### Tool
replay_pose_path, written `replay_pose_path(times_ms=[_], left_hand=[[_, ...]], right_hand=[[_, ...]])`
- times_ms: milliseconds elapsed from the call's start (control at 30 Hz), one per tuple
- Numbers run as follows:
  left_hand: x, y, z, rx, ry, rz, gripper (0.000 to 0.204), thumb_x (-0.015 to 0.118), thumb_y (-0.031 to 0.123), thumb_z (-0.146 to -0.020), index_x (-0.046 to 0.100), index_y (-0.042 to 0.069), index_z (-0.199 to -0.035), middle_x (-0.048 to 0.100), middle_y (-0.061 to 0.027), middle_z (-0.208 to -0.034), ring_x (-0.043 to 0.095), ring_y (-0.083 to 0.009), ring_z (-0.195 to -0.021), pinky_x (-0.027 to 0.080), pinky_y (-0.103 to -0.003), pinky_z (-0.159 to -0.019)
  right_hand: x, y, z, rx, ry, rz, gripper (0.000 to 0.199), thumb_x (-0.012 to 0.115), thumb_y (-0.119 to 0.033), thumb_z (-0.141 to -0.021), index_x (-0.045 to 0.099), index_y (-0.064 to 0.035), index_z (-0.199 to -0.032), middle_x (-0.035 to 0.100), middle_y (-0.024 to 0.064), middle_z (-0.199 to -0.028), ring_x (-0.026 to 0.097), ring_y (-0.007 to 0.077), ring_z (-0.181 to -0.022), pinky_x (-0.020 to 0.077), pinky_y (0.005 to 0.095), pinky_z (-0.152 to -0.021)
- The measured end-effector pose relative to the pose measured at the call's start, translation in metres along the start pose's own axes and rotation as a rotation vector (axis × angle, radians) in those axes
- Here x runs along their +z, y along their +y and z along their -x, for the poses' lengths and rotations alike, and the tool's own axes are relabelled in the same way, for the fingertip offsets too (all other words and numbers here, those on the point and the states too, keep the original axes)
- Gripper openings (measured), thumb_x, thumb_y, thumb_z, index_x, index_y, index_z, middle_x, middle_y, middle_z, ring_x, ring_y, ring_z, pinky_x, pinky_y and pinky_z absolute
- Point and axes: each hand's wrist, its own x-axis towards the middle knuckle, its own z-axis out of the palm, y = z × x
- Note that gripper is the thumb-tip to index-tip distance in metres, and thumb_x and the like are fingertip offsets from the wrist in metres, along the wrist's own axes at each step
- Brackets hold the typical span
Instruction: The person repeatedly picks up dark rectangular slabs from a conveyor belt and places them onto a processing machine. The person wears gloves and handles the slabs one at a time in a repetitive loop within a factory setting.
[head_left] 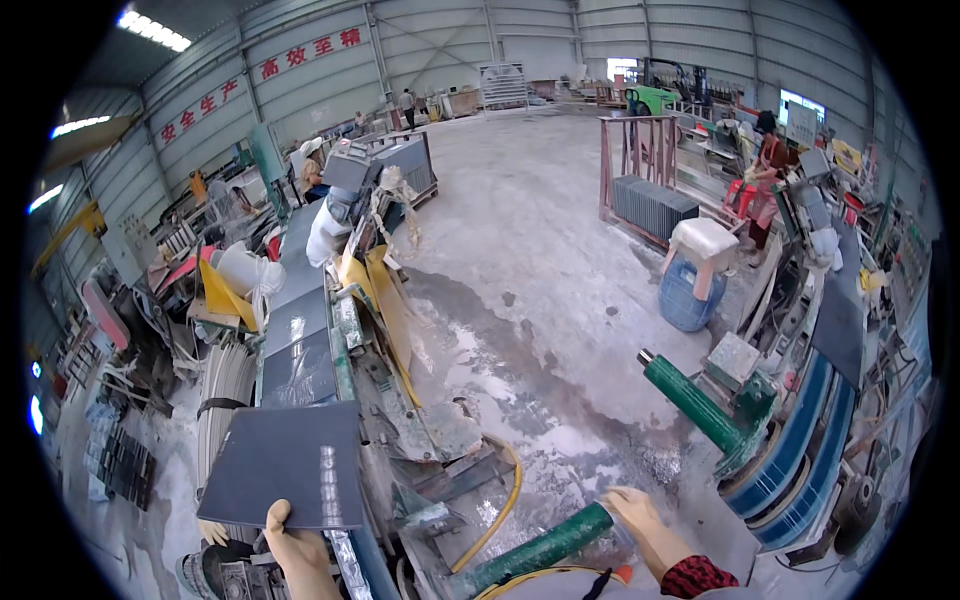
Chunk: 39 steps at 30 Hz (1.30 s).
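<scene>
A flat dark grey slab (285, 465) lies tilted at the lower left, over the near end of a conveyor line. My left hand (295, 548) grips its near edge, with the thumb pressed on the top face; the slab hides most of the fingers. Pale fingertips (213, 532) show under the slab's left corner; whose they are I cannot tell. My right hand (638, 512), below a red and black cuff, is at the end of a green cylinder (540, 552), its fingers stretched out and holding nothing. Whether it touches the cylinder is unclear.
Dark slabs (298, 365) line the conveyor ahead. A yellow hose (512, 495) curves beside the machine frame. At right stand another green cylinder (690, 400), blue belts (800, 475) and a blue barrel (690, 298). People (768, 165) work farther off; wet patches mark the floor (520, 250).
</scene>
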Motion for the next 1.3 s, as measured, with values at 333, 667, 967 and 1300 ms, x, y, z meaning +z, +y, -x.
replay_pose_path(times_ms=[333, 667, 967, 1300], left_hand=[[0.085, -0.146, 0.173, -0.687, -0.255, -0.014, 0.057, 0.06, 0.009, -0.062, 0.058, -0.004, -0.118, 0.064, -0.0189, -0.117, 0.061, -0.038, -0.106, 0.05, -0.048, -0.095], [0.139, -0.332, 0.301, -1.392, -0.678, -0.288, 0.051, 0.062, 0.016, -0.08, 0.053, -0.001, -0.127, 0.061, -0.016, -0.124, 0.058, -0.0341, -0.114, 0.046, -0.048, -0.1], [0.192, -0.424, 0.424, -1.425, -0.864, -0.548, 0.048, 0.056, 0.017, -0.096, 0.042, 0.005, -0.14, 0.052, -0.0134, -0.136, 0.056, -0.0263, -0.119, 0.049, -0.04, -0.098], [0.254, -0.594, 0.472, -1.54, -1.192, -0.597, 0.051, 0.047, 0.01, -0.101, 0.029, 0.007, -0.148, 0.048, -0.0116, -0.139, 0.053, -0.0217, -0.122, 0.05, -0.036, -0.099]], right_hand=[[0.033, -0.148, 0.061, 0.162, -0.804, -0.948, 0.075, 0.05, -0.051, -0.096, 0.022, -0.0094, -0.152, 0.022, 0.0197, -0.156, 0.035, 0.039, -0.137, 0.03, 0.0569, -0.111], [-0.181, -0.121, 0.174, -0.095, -0.025, -1.116, 0.046, 0.06, -0.001, -0.09, 0.044, 0.0033, -0.133, 0.055, 0.0203, -0.128, 0.058, 0.0357, -0.116, 0.0476, 0.0531, -0.099], [-0.252, -0.103, 0.203, -0.383, 0.553, -1.269, 0.049, 0.057, 0.009, -0.087, 0.04, 0.0038, -0.132, 0.055, 0.0184, -0.123, 0.059, 0.0348, -0.114, 0.0501, 0.0497, -0.097], [-0.353, -0.084, 0.136, -0.444, 0.819, -1.363, 0.026, 0.062, 0.006, -0.084, 0.058, 0.0022, -0.109, 0.061, 0.0137, -0.113, 0.063, 0.0289, -0.104, 0.0526, 0.0418, -0.092]])
